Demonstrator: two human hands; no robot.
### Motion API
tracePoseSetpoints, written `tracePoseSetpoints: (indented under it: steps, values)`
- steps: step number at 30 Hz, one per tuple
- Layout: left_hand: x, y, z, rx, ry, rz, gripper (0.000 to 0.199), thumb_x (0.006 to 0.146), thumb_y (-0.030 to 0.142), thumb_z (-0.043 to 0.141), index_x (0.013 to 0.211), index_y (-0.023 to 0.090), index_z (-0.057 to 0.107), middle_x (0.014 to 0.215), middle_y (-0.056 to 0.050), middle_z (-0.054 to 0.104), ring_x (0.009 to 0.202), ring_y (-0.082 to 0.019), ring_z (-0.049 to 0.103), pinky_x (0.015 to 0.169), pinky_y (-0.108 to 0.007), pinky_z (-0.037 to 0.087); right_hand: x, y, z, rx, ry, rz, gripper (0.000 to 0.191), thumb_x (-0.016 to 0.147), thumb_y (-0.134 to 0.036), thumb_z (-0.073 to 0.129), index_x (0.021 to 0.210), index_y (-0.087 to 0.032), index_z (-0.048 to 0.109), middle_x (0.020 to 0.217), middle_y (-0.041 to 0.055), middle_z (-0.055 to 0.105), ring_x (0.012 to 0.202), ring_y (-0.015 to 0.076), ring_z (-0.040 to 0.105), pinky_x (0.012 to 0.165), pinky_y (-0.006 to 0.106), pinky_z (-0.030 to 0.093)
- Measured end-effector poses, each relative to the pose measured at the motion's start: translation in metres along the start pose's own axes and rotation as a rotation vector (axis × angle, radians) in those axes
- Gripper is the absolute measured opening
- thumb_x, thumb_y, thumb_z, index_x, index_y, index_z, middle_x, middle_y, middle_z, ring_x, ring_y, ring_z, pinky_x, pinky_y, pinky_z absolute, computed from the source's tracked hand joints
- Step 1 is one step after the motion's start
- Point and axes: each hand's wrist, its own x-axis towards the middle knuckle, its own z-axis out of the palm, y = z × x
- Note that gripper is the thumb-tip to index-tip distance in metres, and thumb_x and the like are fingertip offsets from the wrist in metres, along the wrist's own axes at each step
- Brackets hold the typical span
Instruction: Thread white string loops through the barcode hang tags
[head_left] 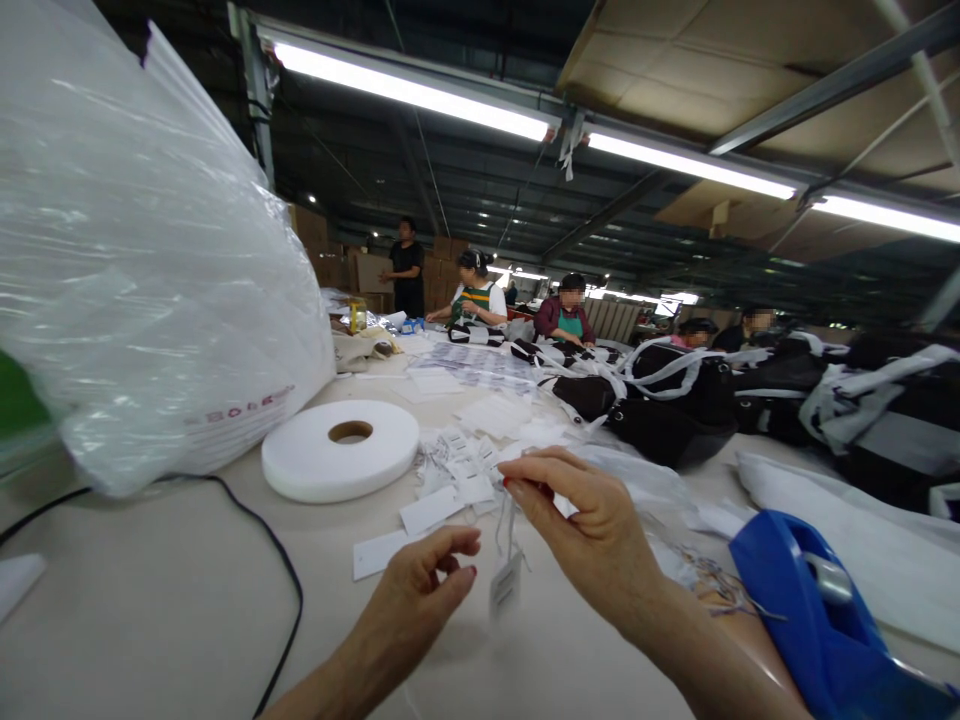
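My right hand [581, 510] pinches the top of a thin string between thumb and forefinger. From that string hangs a small white hang tag [505, 583] with dark print, slightly blurred. Just left of the tag is my left hand [424, 585], its thumb and forefinger apart with nothing between them. Behind both hands lies a loose heap of white printed tags [457, 458]. Larger blank white cards [379, 553] rest on the table beside my left hand.
A wide white tape roll [341, 465] lies left of the tags, near a big plastic bag [157, 260] and a black cord [289, 570]. At right are a blue tape dispenser [810, 610] and black bags [675, 400] with white wrapping. Several people work farther back.
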Motion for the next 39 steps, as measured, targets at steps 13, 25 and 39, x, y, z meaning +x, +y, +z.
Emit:
tracePoseSetpoints:
  steps: [13, 25, 39]
  values:
    - [-0.001, 0.003, 0.007, -0.021, -0.109, 0.039, 0.03, 0.059, 0.015, 0.058, 0.086, 0.017, 0.071, 0.073, -0.002, 0.063, 0.071, -0.018, 0.049, 0.067, -0.029, 0.035, -0.012, 0.002, -0.008, 0.043, -0.016, 0.1, 0.016, 0.079, -0.012, 0.056, 0.086, -0.019, 0.069, 0.076, 0.0039, 0.067, 0.068, 0.015, 0.062, 0.059, 0.024, 0.048]
    - [-0.006, -0.007, -0.001, -0.327, -0.218, -0.193, 0.032, 0.056, 0.02, 0.067, 0.087, 0.014, 0.066, 0.064, 0.002, 0.056, 0.062, -0.012, 0.046, 0.063, -0.026, 0.035, -0.023, 0.013, -0.021, 0.17, 0.081, 0.197, 0.014, 0.076, -0.013, 0.061, 0.083, -0.02, 0.071, 0.072, 0.0009, 0.067, 0.065, 0.0133, 0.06, 0.057, 0.023, 0.047]
    - [-0.01, 0.021, -0.006, 0.49, -0.393, 0.194, 0.036, 0.076, 0.009, 0.046, 0.106, 0.022, 0.061, 0.081, -0.003, 0.057, 0.076, -0.019, 0.053, 0.072, -0.029, 0.04, -0.026, 0.006, -0.018, 0.268, 0.023, 0.218, 0.018, 0.076, -0.012, 0.061, 0.087, -0.022, 0.072, 0.072, 0.0013, 0.067, 0.064, 0.0131, 0.06, 0.057, 0.023, 0.049]
